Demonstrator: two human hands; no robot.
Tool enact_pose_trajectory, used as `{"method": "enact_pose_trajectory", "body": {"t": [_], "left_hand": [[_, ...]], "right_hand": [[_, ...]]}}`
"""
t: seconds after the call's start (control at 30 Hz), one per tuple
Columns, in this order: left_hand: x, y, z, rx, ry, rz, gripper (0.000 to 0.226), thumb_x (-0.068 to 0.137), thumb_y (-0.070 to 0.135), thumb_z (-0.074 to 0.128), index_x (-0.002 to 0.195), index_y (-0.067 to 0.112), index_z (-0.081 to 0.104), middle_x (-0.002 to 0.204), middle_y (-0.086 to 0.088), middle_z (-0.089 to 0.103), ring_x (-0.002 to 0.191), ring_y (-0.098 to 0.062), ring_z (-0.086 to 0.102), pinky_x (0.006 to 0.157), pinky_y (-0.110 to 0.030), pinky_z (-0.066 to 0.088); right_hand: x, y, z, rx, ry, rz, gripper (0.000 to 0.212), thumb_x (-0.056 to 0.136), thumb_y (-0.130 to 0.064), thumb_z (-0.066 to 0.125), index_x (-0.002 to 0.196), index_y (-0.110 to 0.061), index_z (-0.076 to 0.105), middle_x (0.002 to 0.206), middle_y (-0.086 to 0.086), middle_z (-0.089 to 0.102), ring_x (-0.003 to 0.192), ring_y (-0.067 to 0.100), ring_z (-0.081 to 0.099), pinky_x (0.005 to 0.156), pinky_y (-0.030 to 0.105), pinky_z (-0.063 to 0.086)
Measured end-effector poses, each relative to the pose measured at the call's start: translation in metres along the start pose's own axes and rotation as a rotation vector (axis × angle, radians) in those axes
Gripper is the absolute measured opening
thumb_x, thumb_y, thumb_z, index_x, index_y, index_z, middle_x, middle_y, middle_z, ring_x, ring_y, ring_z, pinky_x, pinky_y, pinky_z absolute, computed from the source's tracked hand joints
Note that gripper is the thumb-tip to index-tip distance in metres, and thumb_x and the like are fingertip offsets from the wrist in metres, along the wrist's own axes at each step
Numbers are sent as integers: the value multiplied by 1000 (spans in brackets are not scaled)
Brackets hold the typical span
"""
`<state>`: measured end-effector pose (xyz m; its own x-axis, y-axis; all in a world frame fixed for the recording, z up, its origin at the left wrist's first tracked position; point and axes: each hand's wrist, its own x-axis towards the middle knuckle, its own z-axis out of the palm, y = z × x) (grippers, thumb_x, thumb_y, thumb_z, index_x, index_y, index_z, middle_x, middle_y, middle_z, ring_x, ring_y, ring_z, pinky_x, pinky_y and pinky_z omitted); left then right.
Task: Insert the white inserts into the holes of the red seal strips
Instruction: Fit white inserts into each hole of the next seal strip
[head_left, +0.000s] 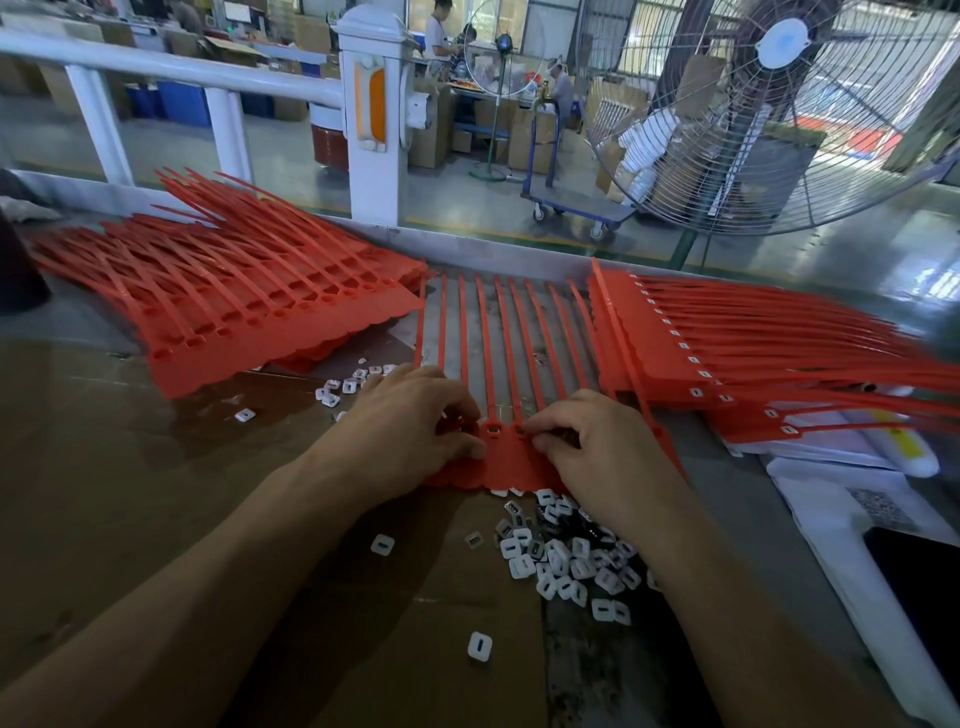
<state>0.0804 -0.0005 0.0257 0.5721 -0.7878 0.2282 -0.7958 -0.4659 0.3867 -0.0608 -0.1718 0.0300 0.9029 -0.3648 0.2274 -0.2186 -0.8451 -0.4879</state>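
A red sheet of joined seal strips (506, 462) lies flat in front of me, its thin tails running away toward the table's far edge. My left hand (415, 421) rests on its left part, fingers curled down over a hole. My right hand (597, 441) lies on its right part, fingertips pinching at a hole near the middle; what they hold is hidden. One hole between the hands (491, 430) shows a seated insert. A heap of white inserts (566, 556) lies on the cardboard just below the sheet, under my right wrist.
A stack of red strip sheets (249, 306) lies at the left, another stack (727, 343) at the right. More loose inserts (343, 387) sit behind my left hand. White papers and a dark phone (914, 582) occupy the right edge. A railing and large fan stand beyond.
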Motion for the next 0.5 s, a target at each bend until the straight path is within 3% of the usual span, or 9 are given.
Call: {"method": "enact_pose_trajectory", "body": {"t": [0.07,0.23,0.4,0.5], "left_hand": [[-1,0,0,-4,-2,-2,36,83,61,68,113,42,65,111,19,56,114,-8,45,105,-39,35],[-1,0,0,-10,-7,-9,36,83,60,69,114,42,65,110,19,55,113,-8,44,106,-38,35],[-1,1,-1,-10,-14,-13,35,84,59,69,114,41,65,110,18,55,114,-8,45,105,-38,36],[-2,2,-2,-14,-19,-18,36,84,59,69,114,42,64,110,18,55,112,-7,44,105,-38,37]], "right_hand": [[-3,1,-3,23,-24,-34,19,96,-25,71,111,-34,76,108,-19,61,102,-3,57,87,12,40],[-11,2,-14,182,-232,-111,11,88,-29,80,93,-38,78,98,-21,66,95,-3,64,83,20,47],[-12,2,-18,131,-382,-202,15,89,-26,79,96,-38,78,100,-19,65,99,0,64,92,30,52],[-14,0,-19,131,-412,-204,15,90,-26,79,98,-39,78,101,-21,64,100,-1,63,92,29,52]]}}
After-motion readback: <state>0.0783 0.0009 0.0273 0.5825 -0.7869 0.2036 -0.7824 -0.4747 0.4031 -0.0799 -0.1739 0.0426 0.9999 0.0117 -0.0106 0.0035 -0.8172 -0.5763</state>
